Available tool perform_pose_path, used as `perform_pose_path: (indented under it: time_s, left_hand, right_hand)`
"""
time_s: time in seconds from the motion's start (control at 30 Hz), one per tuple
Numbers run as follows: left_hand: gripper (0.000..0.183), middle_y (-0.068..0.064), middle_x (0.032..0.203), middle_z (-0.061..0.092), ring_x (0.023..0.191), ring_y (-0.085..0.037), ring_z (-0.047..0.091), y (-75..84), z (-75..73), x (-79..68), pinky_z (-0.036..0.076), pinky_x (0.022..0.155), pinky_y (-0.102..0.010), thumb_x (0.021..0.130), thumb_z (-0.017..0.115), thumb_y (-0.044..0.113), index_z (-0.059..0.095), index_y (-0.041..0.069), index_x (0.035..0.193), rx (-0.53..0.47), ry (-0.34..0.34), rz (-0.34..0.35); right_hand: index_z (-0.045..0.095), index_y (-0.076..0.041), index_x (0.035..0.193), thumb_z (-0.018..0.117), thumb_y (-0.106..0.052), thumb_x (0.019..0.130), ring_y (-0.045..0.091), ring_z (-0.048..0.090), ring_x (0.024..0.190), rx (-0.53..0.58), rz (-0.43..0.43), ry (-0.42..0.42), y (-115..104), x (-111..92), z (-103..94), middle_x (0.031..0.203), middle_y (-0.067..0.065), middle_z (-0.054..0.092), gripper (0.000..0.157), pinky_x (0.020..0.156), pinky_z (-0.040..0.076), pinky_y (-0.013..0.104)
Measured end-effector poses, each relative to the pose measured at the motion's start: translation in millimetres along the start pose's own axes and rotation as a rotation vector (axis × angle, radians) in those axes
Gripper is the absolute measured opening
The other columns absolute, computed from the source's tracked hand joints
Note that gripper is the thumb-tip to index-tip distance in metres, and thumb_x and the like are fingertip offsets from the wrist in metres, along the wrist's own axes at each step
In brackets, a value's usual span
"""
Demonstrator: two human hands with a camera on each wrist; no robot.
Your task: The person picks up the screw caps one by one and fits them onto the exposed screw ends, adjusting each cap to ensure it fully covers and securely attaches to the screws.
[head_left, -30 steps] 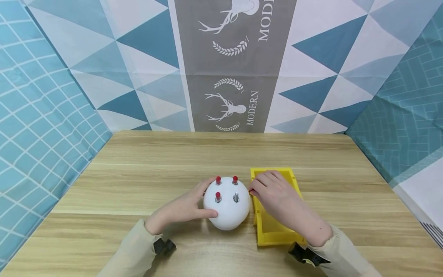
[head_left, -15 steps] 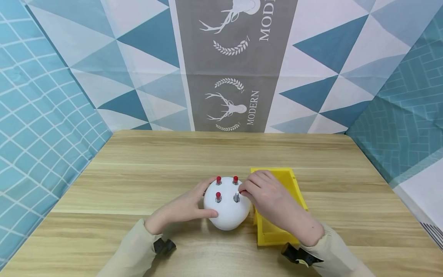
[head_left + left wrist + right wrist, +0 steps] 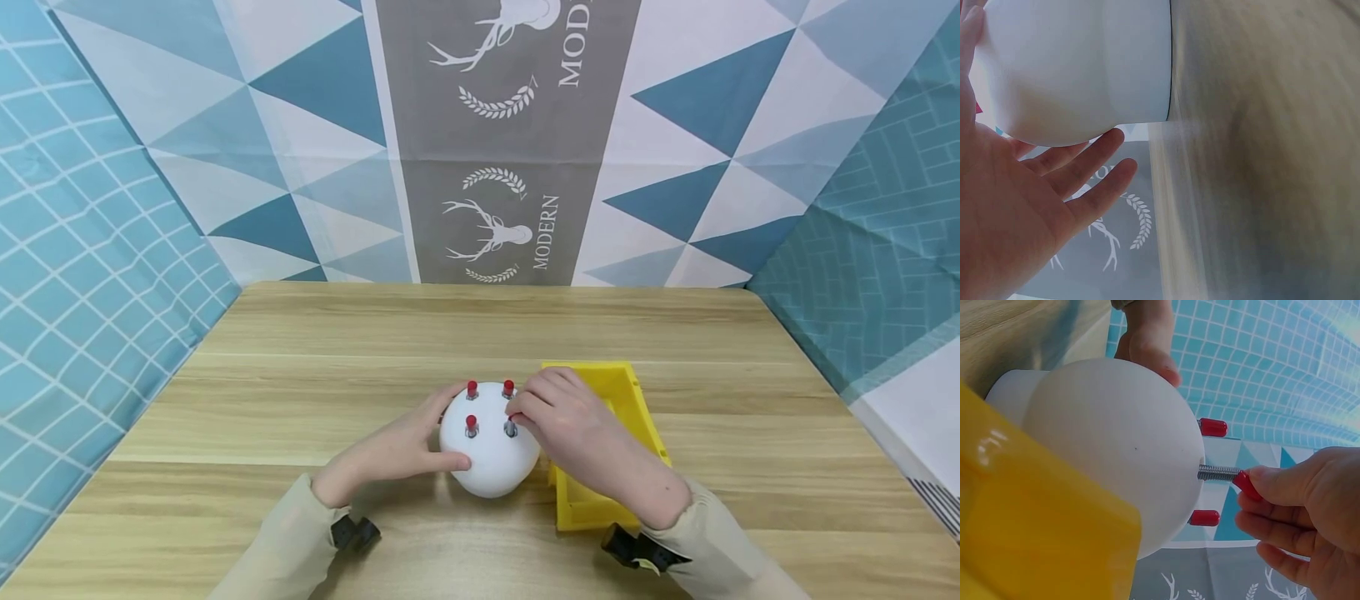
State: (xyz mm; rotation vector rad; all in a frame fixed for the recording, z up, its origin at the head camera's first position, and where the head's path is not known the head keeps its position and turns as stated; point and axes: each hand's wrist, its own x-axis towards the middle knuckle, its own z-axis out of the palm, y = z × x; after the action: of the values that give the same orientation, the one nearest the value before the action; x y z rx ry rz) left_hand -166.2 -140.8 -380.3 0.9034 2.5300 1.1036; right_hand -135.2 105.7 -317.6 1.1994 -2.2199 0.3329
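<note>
A white dome-shaped base (image 3: 491,467) stands on the table with several threaded studs rising from its top. Red caps (image 3: 471,422) cover three of them. The bare metal stud (image 3: 1217,472) is at the near right. My left hand (image 3: 396,444) holds the dome from its left side, thumb in front and fingers round the back; in the left wrist view its fingers (image 3: 1082,175) lie along the curved wall. Between thumb and forefinger my right hand (image 3: 573,425) pinches another red cap (image 3: 1247,485), tilted, its mouth against the tip of the bare stud.
A yellow bin (image 3: 592,518) stands close to the right of the dome, under my right forearm; its inside is partly hidden. The wooden table (image 3: 337,333) ends at a patterned cloth backdrop (image 3: 300,167).
My right hand has moved left from over the yellow bin to the bare stud, carrying the red cap. The left hand and the dome have stayed put.
</note>
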Motion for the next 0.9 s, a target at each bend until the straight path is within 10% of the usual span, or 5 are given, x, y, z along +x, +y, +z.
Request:
perform_pose_path:
  time_s: [0.9]
  left_hand:
    - [0.09, 0.003, 0.142, 0.029, 0.125, -0.014, 0.037, -1.4, -0.4, -0.2, 0.036, 0.102, -0.042, 0.074, 0.066, 0.054, 0.016, 0.026, 0.143, -0.002, 0.0, 0.007]
  right_hand:
    - [0.064, -0.008, 0.086, 0.077, -0.001, 0.067, 0.017, 0.054, 0.086, 0.016, -0.067, 0.025, -6.1, 7.2, 7.2, 0.086, 0.001, 0.061, 0.025, 0.087, 0.045, 0.03]
